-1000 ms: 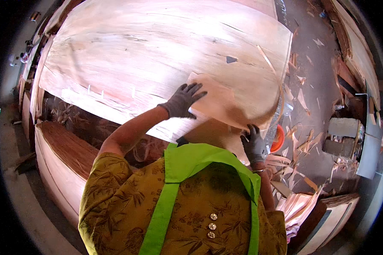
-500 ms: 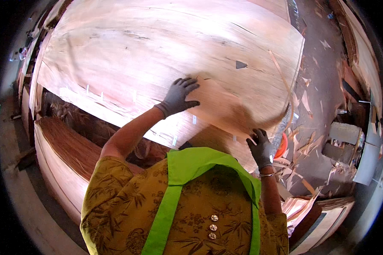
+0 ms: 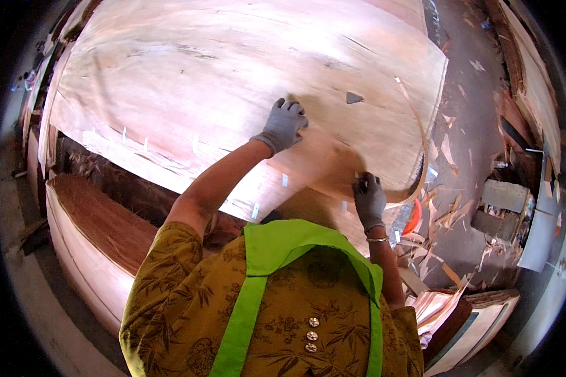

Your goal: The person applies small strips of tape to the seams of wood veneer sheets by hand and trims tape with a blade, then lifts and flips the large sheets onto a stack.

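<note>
A large pale wood veneer sheet [image 3: 233, 69] with dark grain streaks spreads in front of me. My left hand [image 3: 285, 125], in a grey glove, rests on its middle with the fingers bent inward; whatever is under the fingertips is hidden. Between my hands lies a browner patch of veneer [image 3: 324, 160], partly in shadow. My right hand [image 3: 370, 198], gloved too, is closed in a pinch near the sheet's front right edge. A long thin veneer strip [image 3: 424, 151] curves along the sheet's right side and runs to this hand.
Several small pale tape pieces [image 3: 285, 180] dot the sheet's near edge. A dark hole [image 3: 354, 98] shows farther right. A veneer stack [image 3: 100, 226] stands at the left. Wood scraps [image 3: 449, 217], an orange-red container [image 3: 413, 217] and grey blocks [image 3: 507, 196] are on the right.
My left hand has moved right and slightly away, its spread fingers now curled. My right hand has moved a little left and up, and the strip now bends round toward it.
</note>
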